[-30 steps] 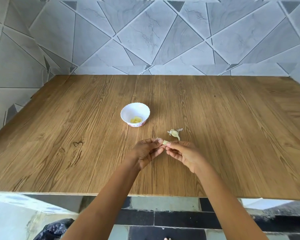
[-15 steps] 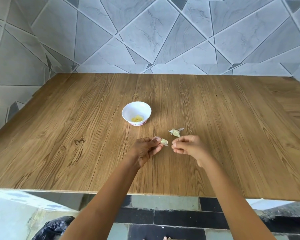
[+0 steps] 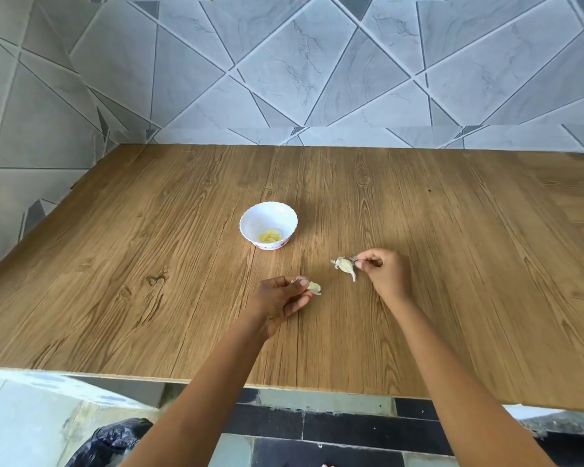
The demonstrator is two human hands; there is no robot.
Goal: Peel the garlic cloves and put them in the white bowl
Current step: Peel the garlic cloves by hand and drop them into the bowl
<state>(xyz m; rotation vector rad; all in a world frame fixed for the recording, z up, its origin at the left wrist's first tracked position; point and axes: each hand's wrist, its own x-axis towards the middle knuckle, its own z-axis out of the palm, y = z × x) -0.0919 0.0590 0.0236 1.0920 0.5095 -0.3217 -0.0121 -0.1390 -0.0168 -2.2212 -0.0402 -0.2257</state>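
Your two hands have come apart since a second ago, when both met on one clove in front of you. The right grip (image 3: 386, 274) has travelled away to the right and a little further back, and the left grip (image 3: 280, 298) has stayed close to where it was.

The left grip is closed on the garlic clove (image 3: 315, 287). Thumb and curled fingers pinch it at their tips, and its pale end pokes out to the right, just above the desk (image 3: 149, 264).

The right grip is also closed, its fingers curled in. Thumb and forefinger nip a small scrap of skin (image 3: 354, 258) right against the papery garlic remnant (image 3: 345, 266), which lies on the desk just left of those fingertips. I cannot tell whether that remnant is only husk or still hides a clove.

The white bowl (image 3: 250, 220) stands upright further back and to the left, apart from both hands. A few yellowish peeled cloves (image 3: 270, 236) sit in its bottom.

Behind the desk rises a grey tiled wall (image 3: 284, 79). A black bag (image 3: 112, 439) shows below the near edge at your lower left.
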